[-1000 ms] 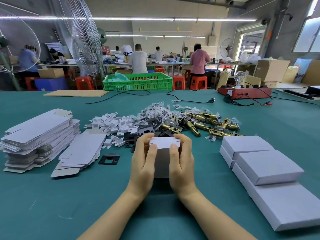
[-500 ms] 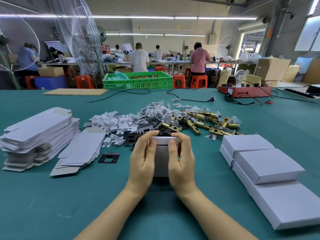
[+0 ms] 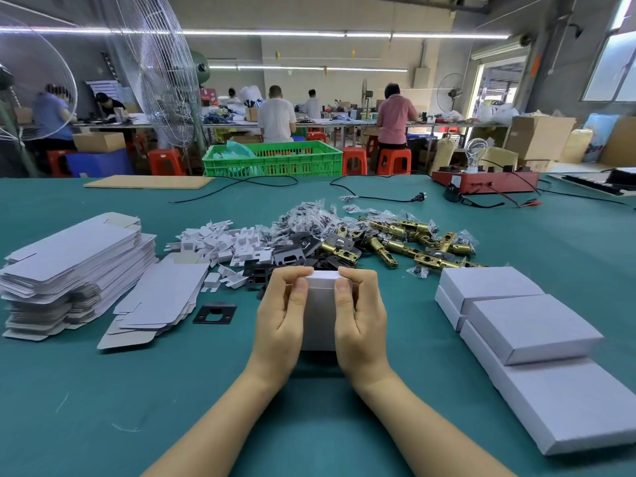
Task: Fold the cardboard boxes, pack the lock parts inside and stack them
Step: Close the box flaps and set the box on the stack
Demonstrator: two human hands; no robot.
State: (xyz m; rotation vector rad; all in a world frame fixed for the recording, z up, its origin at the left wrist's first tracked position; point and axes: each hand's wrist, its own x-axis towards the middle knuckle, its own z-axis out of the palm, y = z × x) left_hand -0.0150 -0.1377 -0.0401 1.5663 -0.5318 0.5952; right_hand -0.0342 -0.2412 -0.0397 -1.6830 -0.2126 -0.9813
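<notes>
Since a second ago the flap has gone down: we now hold the box (image 3: pixel 318 313) closed at frame centre.

Our left hand (image 3: pixel 280 320) and right hand (image 3: pixel 361 320) clamp its sides, thumbs on top; we read no writing anywhere. Flat blanks (image 3: pixel 69 259) lie at left, lock parts (image 3: pixel 389 241) heaped just behind the box, finished boxes (image 3: pixel 530 325) at right, a black plate (image 3: pixel 215 313) left of our hands.

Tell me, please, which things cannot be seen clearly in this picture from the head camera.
- Inside of the small white box: hidden by its closed walls and by the left hand and right hand gripping it.
- Contents of the finished boxes: hidden, they are closed.
- Lowest finished box: cut off by the right edge.
- Small bagged parts: too small to identify.
</notes>
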